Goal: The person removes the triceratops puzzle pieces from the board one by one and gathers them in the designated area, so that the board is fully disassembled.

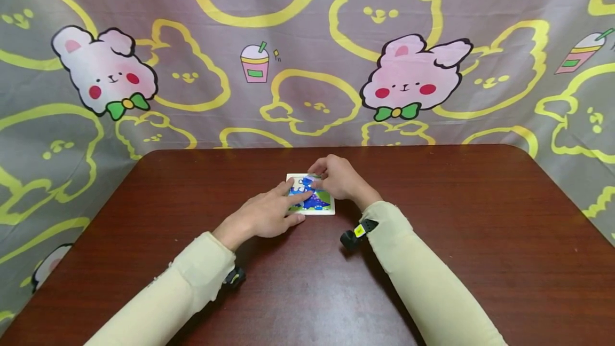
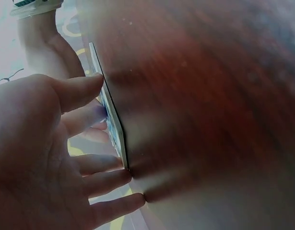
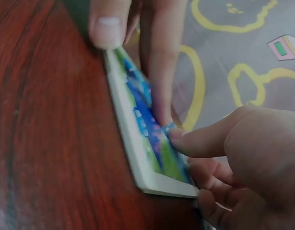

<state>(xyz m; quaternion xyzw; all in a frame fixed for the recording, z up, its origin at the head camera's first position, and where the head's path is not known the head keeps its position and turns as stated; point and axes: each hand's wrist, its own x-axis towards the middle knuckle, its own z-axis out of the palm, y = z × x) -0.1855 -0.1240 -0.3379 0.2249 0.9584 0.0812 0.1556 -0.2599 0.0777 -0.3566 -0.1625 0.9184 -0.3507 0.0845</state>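
A small, square picture puzzle (image 1: pixel 328 211) with a white frame lies flat on the table, showing a blue cartoon figure on green. My left hand (image 1: pixel 267 212) reaches over its left side with fingers spread and mostly straight. One left finger rests on the picture, and the left thumb (image 3: pixel 108 33) is at the near edge of the frame. At the far right side, my right hand (image 1: pixel 338 176) holds the puzzle's edge. Its thumb (image 3: pixel 200 142) lies on the picture while its other fingers curl at the frame's far edge, partly hidden.
The brown wooden table (image 1: pixel 432 218) has rounded far corners. Behind it hangs a grey curtain (image 1: pixel 307 41) with yellow outlines and pink rabbit heads. A black wrist device (image 1: pixel 353 236) sticks out from the right sleeve, and another (image 1: pixel 235 277) shows under the left sleeve.
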